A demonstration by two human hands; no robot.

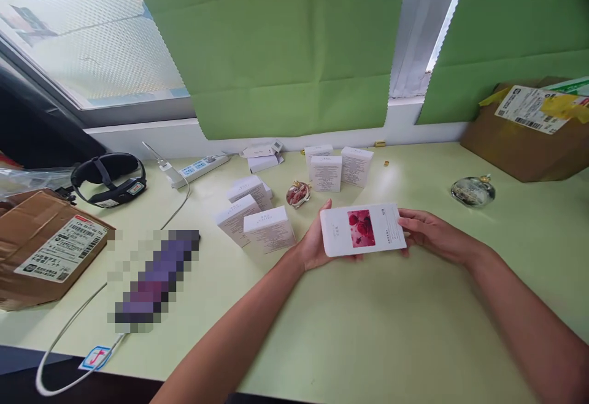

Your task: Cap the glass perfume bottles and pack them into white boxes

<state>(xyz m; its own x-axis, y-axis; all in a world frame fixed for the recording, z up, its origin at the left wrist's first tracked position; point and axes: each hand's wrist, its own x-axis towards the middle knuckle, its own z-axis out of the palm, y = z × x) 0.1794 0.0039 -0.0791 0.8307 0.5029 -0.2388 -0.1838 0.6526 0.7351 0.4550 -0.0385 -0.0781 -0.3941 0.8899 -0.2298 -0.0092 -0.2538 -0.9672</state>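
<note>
Left hand [316, 246] and right hand [427, 232] clasp one card [338, 231]; two bottles [298, 194] [473, 192] lie beyond.

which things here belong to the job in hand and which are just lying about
Likely in the job: white printed packet, held between left hand and right hand; white boxes; round bottles.

Apparently lying about: black headset; power strip; cardboard boxes; pixelated purple item.

The left grip [316, 244] is partly hidden beneath the white printed card [337, 233], whose finest print is too small to read; pixelation obscures the phone [159, 278]; side edges crop the left carton [59, 213] and right carton [510, 149]
</note>
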